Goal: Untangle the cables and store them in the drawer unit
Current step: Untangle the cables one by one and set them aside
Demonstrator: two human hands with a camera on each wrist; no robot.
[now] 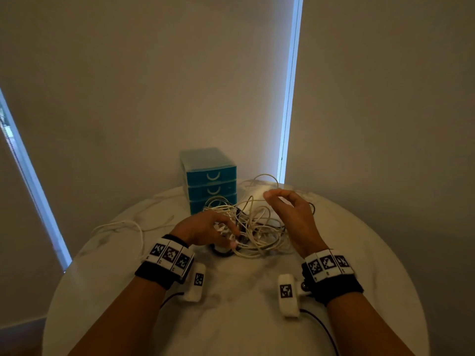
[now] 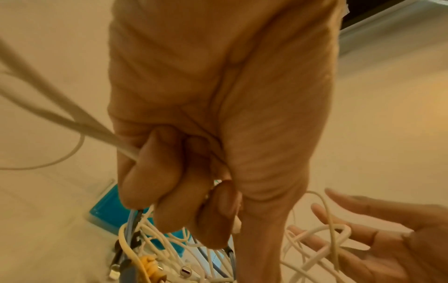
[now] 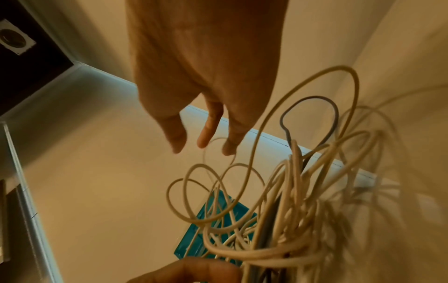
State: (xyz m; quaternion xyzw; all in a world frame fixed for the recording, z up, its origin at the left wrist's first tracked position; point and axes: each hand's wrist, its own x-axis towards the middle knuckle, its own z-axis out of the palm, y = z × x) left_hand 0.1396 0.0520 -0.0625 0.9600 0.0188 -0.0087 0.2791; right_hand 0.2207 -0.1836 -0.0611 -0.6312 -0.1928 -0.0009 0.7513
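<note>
Left hand (image 1: pixel 205 228) around tangled cables (image 1: pixel 253 228), right hand (image 1: pixel 293 214) loose.

We wear black wrist straps (image 1: pixel 154 274) w/ white marker tags (image 1: pixel 170 255), plus white cameras (image 1: pixel 289 295) w/ black cables (image 1: pixel 321 327).

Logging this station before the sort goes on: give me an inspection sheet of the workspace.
Surface: round white table.
Job's things: teal drawer unit, three drawers, all shut; tangle of white cables in front of it.
Clutter: nothing seen.
Grippers: left hand grips the tangle; right hand open over it.
Cables: one loose white cable lies left; thin black leads run from the wrist cameras.
Surroundings: drawn blinds, daylight at gaps.
</note>
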